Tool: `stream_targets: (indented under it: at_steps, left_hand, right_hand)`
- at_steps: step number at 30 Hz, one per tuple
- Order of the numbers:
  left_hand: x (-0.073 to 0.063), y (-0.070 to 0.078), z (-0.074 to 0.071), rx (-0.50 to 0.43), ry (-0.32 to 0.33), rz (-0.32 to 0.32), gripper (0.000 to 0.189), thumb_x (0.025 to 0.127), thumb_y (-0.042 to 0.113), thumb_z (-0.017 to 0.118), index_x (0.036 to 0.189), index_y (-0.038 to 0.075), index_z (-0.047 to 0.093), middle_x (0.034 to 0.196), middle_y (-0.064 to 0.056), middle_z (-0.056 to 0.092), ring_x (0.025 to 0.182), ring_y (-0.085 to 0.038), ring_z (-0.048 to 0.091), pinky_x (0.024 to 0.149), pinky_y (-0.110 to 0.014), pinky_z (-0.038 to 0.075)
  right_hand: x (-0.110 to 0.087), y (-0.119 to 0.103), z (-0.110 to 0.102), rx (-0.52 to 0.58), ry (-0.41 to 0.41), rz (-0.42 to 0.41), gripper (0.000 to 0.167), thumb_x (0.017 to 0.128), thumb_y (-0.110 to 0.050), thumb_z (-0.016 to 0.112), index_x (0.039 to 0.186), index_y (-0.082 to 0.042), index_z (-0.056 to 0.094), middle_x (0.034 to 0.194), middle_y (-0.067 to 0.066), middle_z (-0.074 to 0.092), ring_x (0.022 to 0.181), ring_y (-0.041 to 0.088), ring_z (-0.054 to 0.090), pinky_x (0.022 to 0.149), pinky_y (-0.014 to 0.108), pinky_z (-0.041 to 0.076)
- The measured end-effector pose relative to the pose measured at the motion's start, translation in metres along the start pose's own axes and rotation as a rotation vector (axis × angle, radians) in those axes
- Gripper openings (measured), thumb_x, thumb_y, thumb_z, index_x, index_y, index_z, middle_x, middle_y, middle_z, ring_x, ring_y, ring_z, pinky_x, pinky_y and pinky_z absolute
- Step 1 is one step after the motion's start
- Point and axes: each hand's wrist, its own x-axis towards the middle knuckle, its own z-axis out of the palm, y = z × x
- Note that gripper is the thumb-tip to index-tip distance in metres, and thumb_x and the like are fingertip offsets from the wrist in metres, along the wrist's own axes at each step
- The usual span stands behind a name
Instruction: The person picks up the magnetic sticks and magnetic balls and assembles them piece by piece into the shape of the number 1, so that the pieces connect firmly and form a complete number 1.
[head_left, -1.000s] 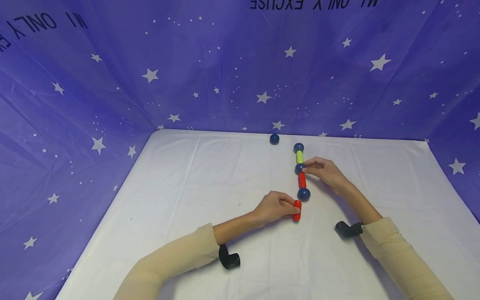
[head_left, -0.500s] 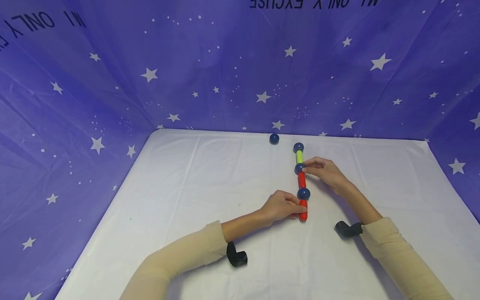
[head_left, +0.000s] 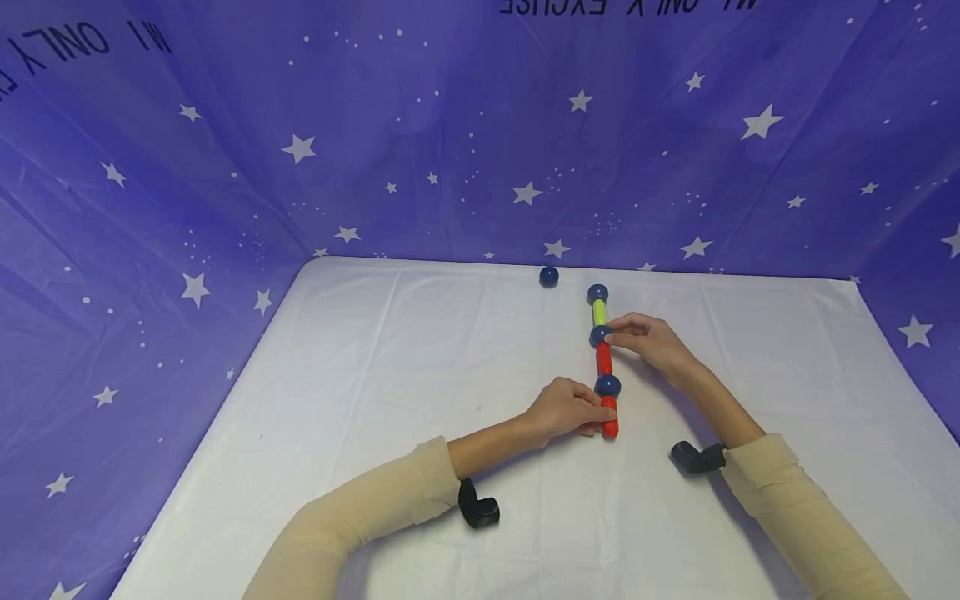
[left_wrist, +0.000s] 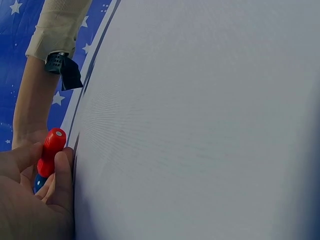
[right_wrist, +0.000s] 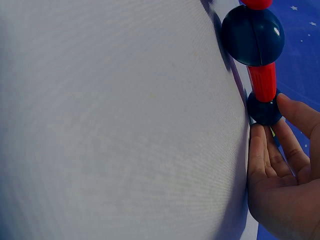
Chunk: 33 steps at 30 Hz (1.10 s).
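Observation:
A line of blue balls and short rods runs from the back of the table toward the front in the head view. From the far end come a blue ball [head_left: 597,292], a yellow-green rod [head_left: 599,312], the middle ball [head_left: 599,335], a red rod [head_left: 604,359] and the near ball [head_left: 607,386]. My left hand [head_left: 564,407] pinches a second red rod [head_left: 611,418], whose far end meets the near ball; its other end [left_wrist: 59,134] faces the left wrist camera. With thumb and fingers, my right hand [head_left: 654,347] holds the middle ball [right_wrist: 265,110] from the right.
One loose blue ball [head_left: 549,277] lies at the table's back edge, left of the line. Black wrist mounts [head_left: 478,505] hang from both sleeves. A purple curtain with white stars [head_left: 450,125] stands behind the white-covered table [head_left: 360,358].
My left hand has moved right with the red rod, bringing it into line and up against the near blue ball. My right hand has stayed on the middle ball.

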Motion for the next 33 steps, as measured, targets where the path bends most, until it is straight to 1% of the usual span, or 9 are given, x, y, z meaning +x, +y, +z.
stream_targets:
  at_steps: [9, 14, 21, 25, 33]
  left_hand:
    - [0.001, 0.0022, 0.0018, 0.001, 0.006, -0.011, 0.013, 0.085, 0.011, 0.081, 0.082, 0.004, 0.071, 0.07, -0.003, 0.07, 0.056, -0.012, 0.066, 0.057, -0.022, 0.055]
    - [0.0012, 0.0017, 0.002, 0.005, 0.002, -0.004, 0.013, 0.085, 0.011, 0.081, 0.08, 0.005, 0.07, 0.068, -0.003, 0.07, 0.053, -0.011, 0.065, 0.054, -0.021, 0.054]
    - [0.0021, -0.0003, 0.0012, -0.001, -0.029, 0.021, 0.013, 0.086, 0.011, 0.079, 0.081, 0.004, 0.07, 0.068, -0.004, 0.071, 0.06, -0.016, 0.07, 0.054, -0.022, 0.054]
    - [0.0021, -0.0009, 0.0011, 0.014, -0.033, 0.029, 0.013, 0.086, 0.012, 0.079, 0.082, 0.004, 0.07, 0.068, -0.003, 0.071, 0.06, -0.017, 0.07, 0.053, -0.021, 0.054]
    - [0.0015, -0.0015, 0.0029, 0.062, -0.023, 0.048, 0.015, 0.087, 0.013, 0.079, 0.08, 0.005, 0.068, 0.063, -0.004, 0.069, 0.052, -0.012, 0.065, 0.052, -0.021, 0.053]
  right_hand:
    - [0.0005, -0.0015, 0.0, 0.007, -0.001, 0.007, 0.046, 0.092, -0.029, 0.073, 0.128, -0.002, 0.061, 0.135, 0.022, 0.057, 0.135, 0.04, 0.04, 0.106, 0.062, 0.029]
    - [0.0009, -0.0024, 0.0014, 0.005, 0.002, 0.005, 0.047, 0.092, -0.028, 0.073, 0.129, -0.001, 0.061, 0.135, 0.022, 0.057, 0.134, 0.04, 0.04, 0.105, 0.061, 0.03]
    - [-0.0008, -0.0015, 0.0009, 0.009, -0.001, 0.009, 0.046, 0.093, -0.028, 0.072, 0.128, -0.002, 0.061, 0.134, 0.022, 0.058, 0.135, 0.04, 0.039, 0.106, 0.063, 0.029]
    - [-0.0004, -0.0001, 0.0006, 0.009, -0.002, 0.003, 0.047, 0.092, -0.029, 0.073, 0.128, -0.001, 0.061, 0.133, 0.023, 0.058, 0.135, 0.04, 0.039, 0.106, 0.063, 0.028]
    - [-0.0003, -0.0005, 0.0002, 0.008, -0.005, -0.001, 0.046, 0.093, -0.028, 0.073, 0.129, -0.002, 0.061, 0.134, 0.023, 0.057, 0.136, 0.041, 0.038, 0.105, 0.062, 0.028]
